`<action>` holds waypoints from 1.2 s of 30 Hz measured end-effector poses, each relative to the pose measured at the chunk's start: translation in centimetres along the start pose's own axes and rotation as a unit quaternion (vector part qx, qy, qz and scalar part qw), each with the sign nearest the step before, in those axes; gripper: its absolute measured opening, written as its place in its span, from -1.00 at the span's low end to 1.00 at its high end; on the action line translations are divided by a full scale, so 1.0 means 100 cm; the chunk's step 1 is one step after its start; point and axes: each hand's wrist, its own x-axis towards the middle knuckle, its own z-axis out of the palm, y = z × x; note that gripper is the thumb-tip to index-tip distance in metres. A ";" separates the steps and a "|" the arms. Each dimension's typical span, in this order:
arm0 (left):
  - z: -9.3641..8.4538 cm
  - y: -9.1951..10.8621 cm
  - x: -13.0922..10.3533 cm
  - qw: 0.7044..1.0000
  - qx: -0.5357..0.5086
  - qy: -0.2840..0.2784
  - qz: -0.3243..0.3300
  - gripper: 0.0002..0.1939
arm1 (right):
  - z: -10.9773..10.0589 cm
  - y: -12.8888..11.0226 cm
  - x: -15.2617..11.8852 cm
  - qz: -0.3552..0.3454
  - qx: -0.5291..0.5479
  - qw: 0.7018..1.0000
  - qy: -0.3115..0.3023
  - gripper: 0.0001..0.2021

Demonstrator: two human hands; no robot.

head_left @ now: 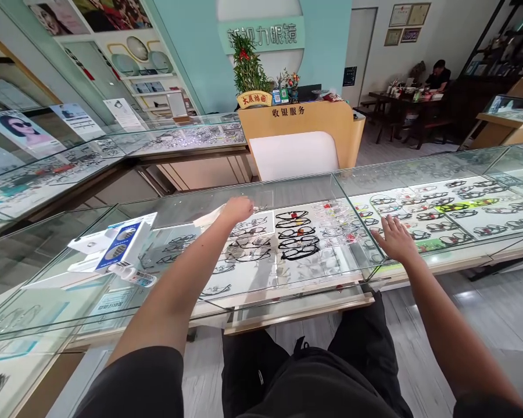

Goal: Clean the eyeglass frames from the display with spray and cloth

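Observation:
My left hand (pixel 239 209) is closed and reaches to the far side of the glass display counter (pixel 226 197). A pale cloth (pixel 210 216) sticks out beside it and runs under the hand; the fingertips are hidden. On the right, my right hand (pixel 396 237) lies with fingers spread on the counter's glass top. Beneath the glass, rows of eyeglasses (pixel 297 232) sit on white trays, with dark frames in the middle and clear ones beside them. Toward the left, a small white bottle (pixel 133 274) lies on its side near a blue-and-white box (pixel 121 247).
A wooden-edged drawer (pixel 305 313) is pulled out in front of my legs. Behind the counter stand a white chair (pixel 294 154) and a wooden cashier desk (pixel 353 128). More glass cases (pixel 187 136) line the left. A person (pixel 439 78) sits at a dark table far right.

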 end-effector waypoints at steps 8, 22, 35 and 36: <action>-0.002 0.075 -0.103 0.972 -0.014 0.207 0.115 -0.65 | -0.005 -0.002 -0.002 -0.002 0.002 1.000 -0.013 -0.04; 0.123 0.158 -0.254 0.941 -0.169 0.202 0.211 -0.72 | -0.006 0.006 0.002 -0.009 -0.001 1.000 -0.022 0.01; 0.100 0.180 -0.295 0.962 -0.251 0.053 0.092 -0.63 | -0.020 0.031 0.008 -0.080 -0.008 0.997 -0.021 0.00; 0.094 0.180 -0.298 0.962 -0.258 0.026 0.089 -0.62 | -0.022 0.040 0.010 -0.095 -0.006 0.995 -0.013 -0.02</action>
